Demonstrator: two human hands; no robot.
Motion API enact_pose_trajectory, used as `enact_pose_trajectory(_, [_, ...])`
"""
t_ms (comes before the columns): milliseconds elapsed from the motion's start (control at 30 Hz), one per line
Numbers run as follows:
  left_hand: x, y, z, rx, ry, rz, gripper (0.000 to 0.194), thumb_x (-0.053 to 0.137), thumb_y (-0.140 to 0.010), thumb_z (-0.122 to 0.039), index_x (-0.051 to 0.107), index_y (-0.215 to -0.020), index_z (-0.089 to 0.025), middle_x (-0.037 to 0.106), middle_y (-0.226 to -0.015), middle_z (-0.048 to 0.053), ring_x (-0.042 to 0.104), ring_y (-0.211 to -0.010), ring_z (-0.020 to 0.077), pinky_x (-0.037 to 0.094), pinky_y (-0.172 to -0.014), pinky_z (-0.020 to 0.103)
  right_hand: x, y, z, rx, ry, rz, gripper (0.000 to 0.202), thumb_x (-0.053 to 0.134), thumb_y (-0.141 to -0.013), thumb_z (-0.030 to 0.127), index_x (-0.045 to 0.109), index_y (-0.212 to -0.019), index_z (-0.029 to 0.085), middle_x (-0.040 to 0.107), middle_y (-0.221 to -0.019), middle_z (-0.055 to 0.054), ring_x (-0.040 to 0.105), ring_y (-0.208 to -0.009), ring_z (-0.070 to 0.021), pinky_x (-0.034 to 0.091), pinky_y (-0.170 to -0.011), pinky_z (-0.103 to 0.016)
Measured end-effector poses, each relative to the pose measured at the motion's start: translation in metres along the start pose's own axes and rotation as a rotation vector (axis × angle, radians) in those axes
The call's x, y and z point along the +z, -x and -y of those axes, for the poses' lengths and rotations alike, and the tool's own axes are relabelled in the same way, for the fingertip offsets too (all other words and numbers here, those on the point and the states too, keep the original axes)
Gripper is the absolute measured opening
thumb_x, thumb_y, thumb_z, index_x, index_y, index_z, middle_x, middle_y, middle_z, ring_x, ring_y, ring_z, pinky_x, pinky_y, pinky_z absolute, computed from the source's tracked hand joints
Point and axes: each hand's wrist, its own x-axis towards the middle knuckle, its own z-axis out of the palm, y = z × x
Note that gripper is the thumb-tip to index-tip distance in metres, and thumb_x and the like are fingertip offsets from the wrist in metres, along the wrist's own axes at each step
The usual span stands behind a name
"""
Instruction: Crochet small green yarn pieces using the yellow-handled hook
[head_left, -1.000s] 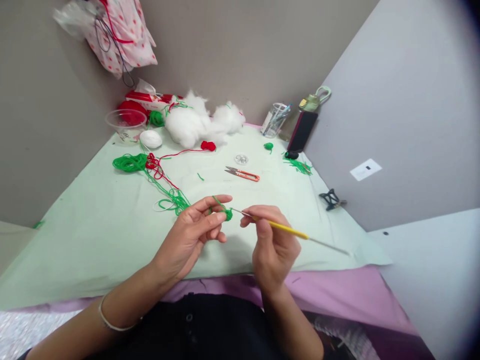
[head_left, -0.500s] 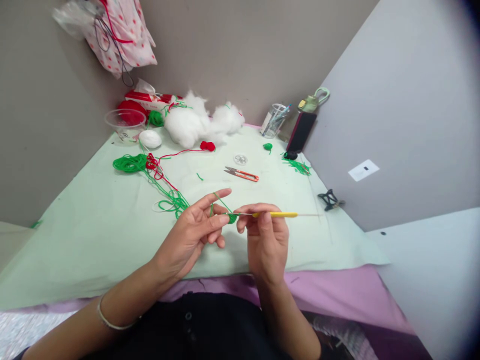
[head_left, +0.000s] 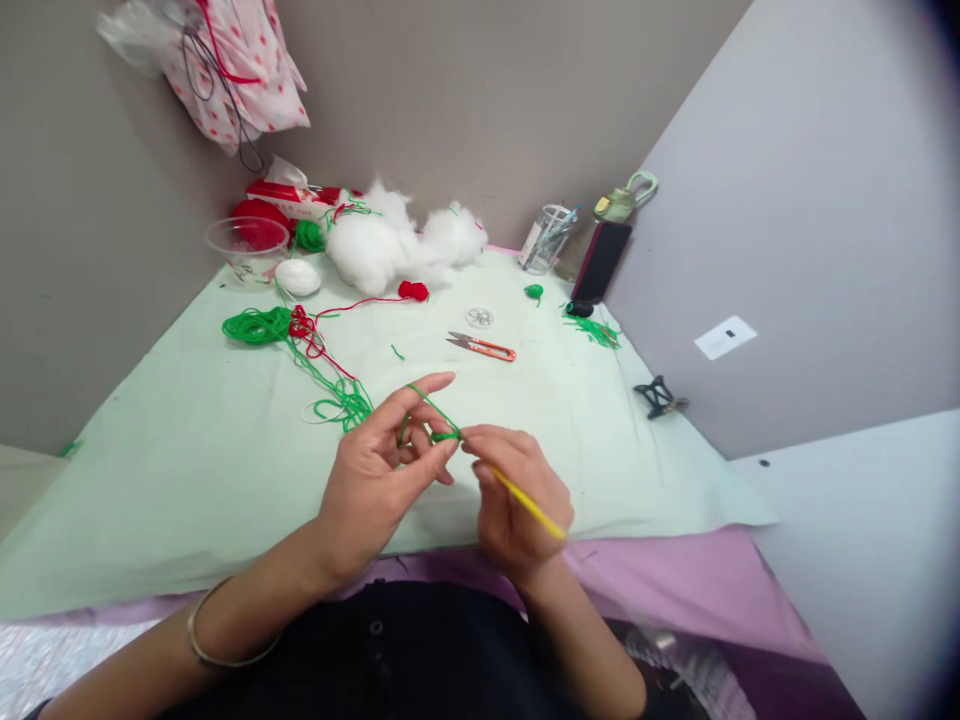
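Between thumb and fingers, my left hand pinches a small green crochet piece. Green yarn runs from the piece up over the raised left index finger. My right hand grips a yellow-handled crochet hook, its handle slanting down to the right. The hook's tip is at the crochet piece, largely hidden by the fingers. Loose green yarn lies just beyond my left hand, tangled with red and white strands. Orange-handled thread snips rest on the table beyond both hands.
White stuffing is heaped at the back, beside a tissue box and a clear plastic tub. A pen holder, a bottle and a phone stand at the back right. Green yarn scraps lie near them.
The crochet hook has swung from nearly level to slanting down toward me, as my right hand turned over. My left hand has tilted slightly, still holding the green piece.
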Motion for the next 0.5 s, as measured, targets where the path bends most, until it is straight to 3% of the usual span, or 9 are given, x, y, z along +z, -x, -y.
enact_pose_trajectory(100, [-0.001,-0.003,-0.001,-0.184,0.199,0.076,0.066,0.087,-0.074,-0.017,0.065,-0.137,-0.021,0.062,-0.077,-0.005,0.048,-0.049,0.004,0.051,-0.051,0.018,0.003,0.003,-0.003,-0.044,0.104,-0.024,0.038,0.064,-0.095,0.012,0.071,-0.128,0.031,0.074,-0.11,-0.008,0.074,-0.097,-0.0214,0.063,-0.077,-0.035])
enact_pose_trajectory(200, [-0.006,-0.008,-0.002,-0.372,0.355,0.153,0.052,0.085,-0.08,-0.022,0.07,-0.129,-0.014,0.048,-0.062,-0.009,0.031,-0.043,0.0009,0.046,-0.046,0.015,0.001,-0.003,-0.002,0.102,-0.117,-0.099,0.03,0.058,-0.099,0.014,0.073,-0.12,0.028,0.073,-0.101,-0.007,0.072,-0.087,-0.0194,0.061,-0.073,-0.036])
enact_pose_trajectory(333, [-0.007,-0.01,-0.002,-0.307,0.347,0.152,0.042,0.082,-0.083,-0.02,0.074,-0.124,-0.02,0.06,-0.079,-0.005,0.032,-0.043,-0.002,0.047,-0.044,0.014,-0.001,-0.017,0.001,0.351,-0.437,-0.166,0.022,0.053,-0.103,0.021,0.074,-0.103,0.025,0.071,-0.085,-0.003,0.066,-0.069,-0.0161,0.056,-0.063,-0.034])
enact_pose_trajectory(500, [0.002,-0.006,0.001,-0.206,0.262,0.15,0.041,0.084,-0.08,-0.021,0.076,-0.121,-0.024,0.062,-0.085,-0.005,0.045,-0.047,0.0003,0.059,-0.057,0.022,0.004,-0.015,0.002,0.271,-0.322,-0.093,0.023,0.057,-0.101,0.016,0.075,-0.109,0.026,0.077,-0.096,-0.005,0.072,-0.089,-0.0199,0.062,-0.073,-0.037])
